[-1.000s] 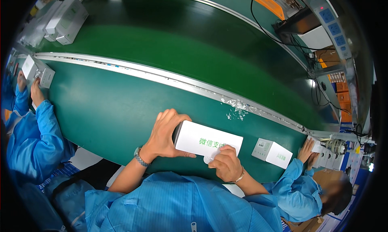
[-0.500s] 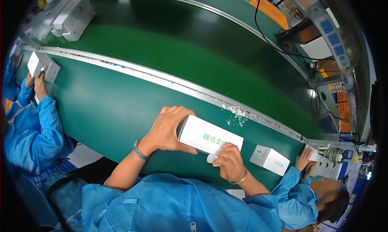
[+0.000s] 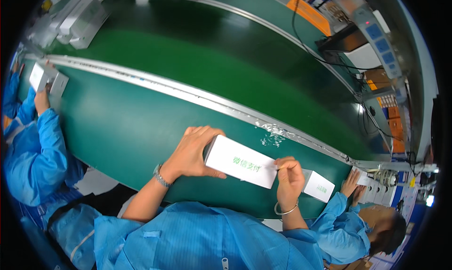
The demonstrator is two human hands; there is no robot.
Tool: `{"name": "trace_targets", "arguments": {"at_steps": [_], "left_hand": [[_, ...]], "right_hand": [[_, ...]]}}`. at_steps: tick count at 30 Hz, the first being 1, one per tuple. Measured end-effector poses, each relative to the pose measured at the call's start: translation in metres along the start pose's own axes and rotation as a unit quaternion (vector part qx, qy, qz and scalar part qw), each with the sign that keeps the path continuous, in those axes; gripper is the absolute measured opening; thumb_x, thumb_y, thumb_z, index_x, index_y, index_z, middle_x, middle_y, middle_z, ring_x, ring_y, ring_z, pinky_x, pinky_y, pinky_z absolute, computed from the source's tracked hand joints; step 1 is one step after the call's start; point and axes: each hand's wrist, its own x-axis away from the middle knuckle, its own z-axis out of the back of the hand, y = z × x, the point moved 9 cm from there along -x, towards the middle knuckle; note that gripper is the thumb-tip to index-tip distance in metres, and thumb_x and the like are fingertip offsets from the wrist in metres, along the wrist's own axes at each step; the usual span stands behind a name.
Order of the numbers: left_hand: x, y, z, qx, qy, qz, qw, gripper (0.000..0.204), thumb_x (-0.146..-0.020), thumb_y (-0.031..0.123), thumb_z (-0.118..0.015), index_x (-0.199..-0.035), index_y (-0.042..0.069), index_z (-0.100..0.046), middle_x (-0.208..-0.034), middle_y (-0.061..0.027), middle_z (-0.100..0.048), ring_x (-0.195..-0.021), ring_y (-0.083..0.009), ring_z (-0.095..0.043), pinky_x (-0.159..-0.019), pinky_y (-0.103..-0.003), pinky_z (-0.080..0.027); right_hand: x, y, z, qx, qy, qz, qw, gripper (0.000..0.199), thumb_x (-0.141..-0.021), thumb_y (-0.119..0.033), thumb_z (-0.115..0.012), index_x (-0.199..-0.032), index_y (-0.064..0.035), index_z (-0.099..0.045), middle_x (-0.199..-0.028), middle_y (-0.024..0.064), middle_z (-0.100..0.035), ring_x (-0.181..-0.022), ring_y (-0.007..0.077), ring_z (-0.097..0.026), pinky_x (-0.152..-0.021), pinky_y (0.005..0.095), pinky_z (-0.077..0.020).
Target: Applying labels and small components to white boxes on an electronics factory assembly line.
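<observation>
A white oblong carton [image 3: 242,162] with green printing on top is held above the green bench. My left hand [image 3: 195,152] wraps its left end, thumb along the near side and fingers over the far edge. At the carton's right end, my right hand [image 3: 289,178] has thumb and forefinger pinched at the top edge, its other fingers curled. Whatever is between those fingertips is too small to make out. Just beyond my right hand, a second white carton [image 3: 320,186] with green printing rests on the bench.
Small white scraps [image 3: 273,134] lie by the metal rail [image 3: 188,89] that borders the dark green belt [image 3: 197,49]. Co-workers in blue sit at both sides, one with a carton [image 3: 47,79]. Stacked cartons [image 3: 82,23] stand far left; a power strip [image 3: 381,46] hangs far right.
My right hand has moved right and up, from the carton's near edge to its right end. The small pale piece at its fingers before no longer shows. The carton has barely shifted.
</observation>
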Motion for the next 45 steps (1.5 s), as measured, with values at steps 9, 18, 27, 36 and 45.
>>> {"name": "trace_targets", "arguments": {"at_steps": [9,18,27,36,45], "left_hand": [[0.040,-0.009,0.028,-0.033,0.052,0.033,0.998,0.088,-0.050,0.052,-0.101,-0.118,0.010,-0.065,-0.087,-0.0036,-0.053,-0.084,-0.0236,-0.052,-0.090,-0.039,-0.035],[0.043,-0.025,0.057,-0.073,0.143,0.043,0.986,0.091,-0.049,0.052,-0.101,-0.120,0.008,-0.065,-0.091,-0.0031,-0.055,-0.083,-0.0230,-0.048,-0.089,-0.040,-0.037],[0.086,-0.068,0.131,-0.095,0.262,0.121,0.953,0.092,-0.055,0.044,-0.101,-0.128,0.006,-0.061,-0.109,-0.0074,-0.062,-0.096,-0.0267,-0.054,-0.088,-0.042,-0.044],[0.065,0.033,0.121,-0.357,0.238,-0.093,0.898,0.059,-0.065,0.033,-0.096,-0.114,0.010,-0.071,-0.095,-0.0052,-0.057,-0.084,-0.0245,-0.052,-0.077,-0.039,-0.040],[0.053,0.021,0.100,-0.381,0.218,-0.188,0.879,0.022,-0.075,0.014,-0.089,-0.094,0.011,-0.078,-0.082,0.0007,-0.062,-0.068,-0.0185,-0.051,-0.061,-0.035,-0.040]], "right_hand": [[-0.044,0.047,0.072,0.021,0.154,-0.109,0.982,0.016,-0.096,-0.005,-0.076,-0.109,-0.0042,-0.067,-0.094,-0.0021,-0.069,-0.084,0.0053,-0.060,-0.079,0.0209,-0.0464],[-0.106,0.116,0.070,0.067,0.127,-0.091,0.986,0.022,-0.095,-0.006,-0.077,-0.111,-0.0028,-0.063,-0.079,-0.0033,-0.065,-0.078,0.0024,-0.056,-0.071,0.0205,-0.0438],[-0.086,0.029,0.059,0.550,0.212,0.014,0.808,0.046,-0.079,-0.022,-0.086,-0.119,-0.0183,-0.064,-0.144,0.0097,-0.049,-0.121,0.0349,-0.063,-0.088,0.0464,-0.0572],[-0.012,-0.034,0.062,0.437,0.131,0.045,0.888,0.029,-0.085,-0.007,-0.080,-0.111,-0.0073,-0.066,-0.134,0.0088,-0.060,-0.097,0.0234,-0.062,-0.080,0.0350,-0.0520],[0.017,-0.064,0.135,0.501,0.204,0.036,0.840,0.025,-0.088,-0.007,-0.075,-0.110,-0.0041,-0.064,-0.133,0.0142,-0.059,-0.115,0.0297,-0.062,-0.091,0.0381,-0.0510]]}}
